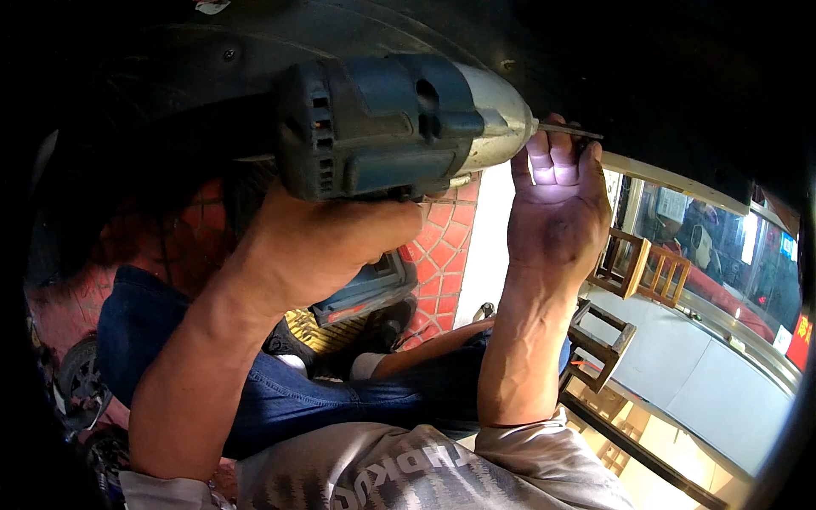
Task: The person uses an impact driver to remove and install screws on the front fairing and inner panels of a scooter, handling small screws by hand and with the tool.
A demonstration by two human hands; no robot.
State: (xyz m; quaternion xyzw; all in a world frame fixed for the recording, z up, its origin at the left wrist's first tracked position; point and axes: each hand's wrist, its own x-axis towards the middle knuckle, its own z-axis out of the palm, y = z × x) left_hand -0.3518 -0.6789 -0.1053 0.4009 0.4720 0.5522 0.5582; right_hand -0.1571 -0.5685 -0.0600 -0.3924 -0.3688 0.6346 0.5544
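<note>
My left hand is wrapped around the grip of a blue and black cordless impact driver with a silver nose. Its battery shows below my wrist. A long thin bit sticks out of the nose to the right, level with the dark panel above. My right hand is raised palm toward me, its curled fingertips and thumb close around the bit's tip. A pale light falls on those fingers. Something small and dark may sit between them, but I cannot make it out.
A dark panel with small fasteners hangs overhead. Red paving tiles lie below, beside my bent legs in jeans. Wooden stools stand at the right by a glass window. A wheel shows at the far left.
</note>
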